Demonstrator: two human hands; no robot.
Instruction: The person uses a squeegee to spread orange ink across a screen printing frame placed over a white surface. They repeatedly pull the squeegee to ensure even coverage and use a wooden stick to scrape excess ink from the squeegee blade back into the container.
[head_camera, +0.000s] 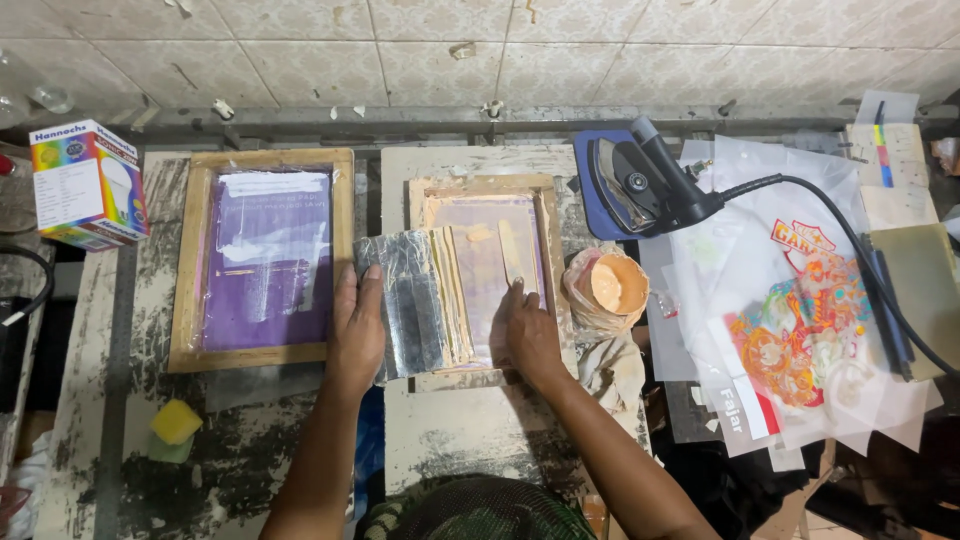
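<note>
My left hand (357, 325) lies flat on a stack of silvery sheets (405, 300) that overlaps the left edge of a small wooden screen-printing frame (482, 186). My right hand (530, 335) rests palm down on the lower right part of that frame's pale purple mesh (490, 240). A flat wooden stick (510, 255) lies on the mesh just above my right fingertips. A larger wooden frame (265, 160) with purple mesh lies to the left of my left hand.
A tub of peach-coloured ink (612, 285) in a plastic bag sits right of the small frame, with a rag (612, 370) below it. A black clothes iron (640, 185) with a cord, printed transparent sheets (800, 320), a colourful box (85, 185) and a yellow sponge (176, 422) surround the work area.
</note>
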